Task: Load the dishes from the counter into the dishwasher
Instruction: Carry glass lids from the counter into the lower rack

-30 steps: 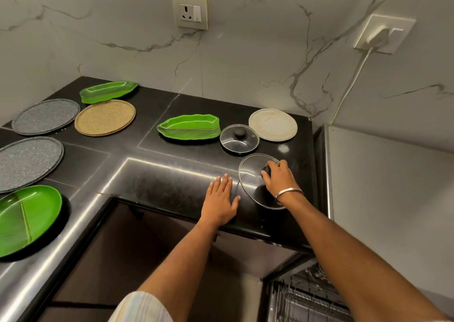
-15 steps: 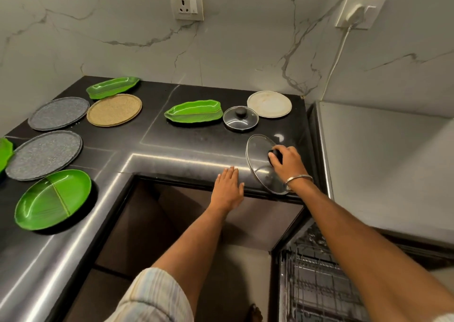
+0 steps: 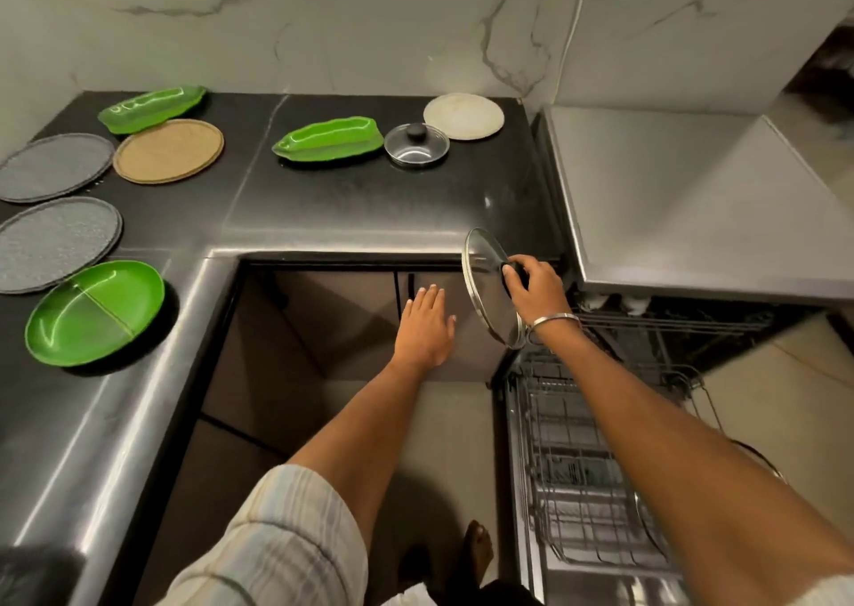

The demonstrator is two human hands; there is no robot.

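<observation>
Grey speckled round plates, two of them (image 3: 54, 166) (image 3: 55, 244), sit at the far left of the frame on the black counter (image 3: 351, 203), and below them we see a round green divided plate (image 3: 94, 312). Further right, along the upper part of the frame, we find a green leaf-shaped tray (image 3: 150, 108), a tan round plate (image 3: 168, 151) just in front of it, then a second green leaf-shaped tray (image 3: 330, 143), a small glass lid (image 3: 417, 145) with a black knob, and a white round plate (image 3: 463, 116) near the wall. At centre frame our left hand (image 3: 427, 326) is flat with fingers straight, holding nothing, in front of the brown cabinet doors below the counter edge. Just to its right, our right hand (image 3: 536, 284) grips the black knob of the large glass lid (image 3: 490, 291), which is tilted on edge, off the counter and above the dishwasher's wire rack (image 3: 577, 457) at lower right.
</observation>
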